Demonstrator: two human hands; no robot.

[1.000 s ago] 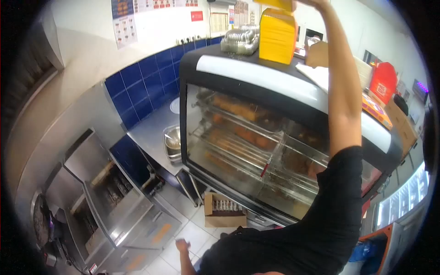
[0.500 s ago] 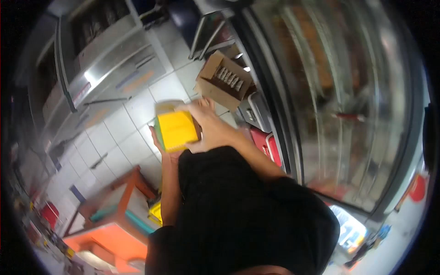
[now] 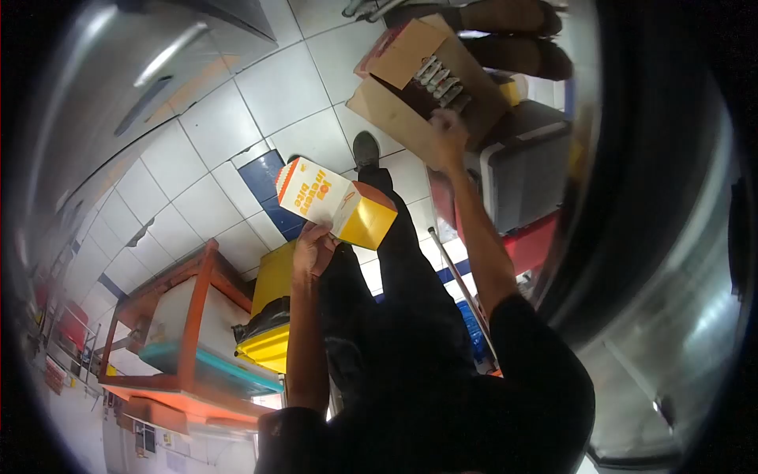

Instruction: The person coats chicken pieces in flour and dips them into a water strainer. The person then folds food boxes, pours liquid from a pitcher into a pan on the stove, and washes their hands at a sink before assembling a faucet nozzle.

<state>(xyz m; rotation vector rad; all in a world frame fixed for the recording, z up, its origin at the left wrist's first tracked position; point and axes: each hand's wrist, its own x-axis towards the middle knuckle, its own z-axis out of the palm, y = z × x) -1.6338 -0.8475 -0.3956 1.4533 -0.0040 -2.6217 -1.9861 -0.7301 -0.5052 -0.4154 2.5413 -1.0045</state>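
My left hand grips the lower edge of a small printed carton, white with orange lettering and a yellow base. The carton is tilted, with its orange-patterned end toward the left. Reaching to the right, my right hand is at the near edge of an open brown cardboard box. Several wrapped packets stand in a row inside that box, just beyond my fingers. The fingers of my right hand look curled, but whether they hold anything is too small to tell.
An orange-framed stand and a yellow bin with a black liner are at the left. A grey container lies right of the box. Metal equipment fills the upper left; a metal pole slants near my leg.
The view has turned down to the floor. The carton, held in both hands half a second ago, is now in my left hand only; my right hand has moved over to the cardboard box.
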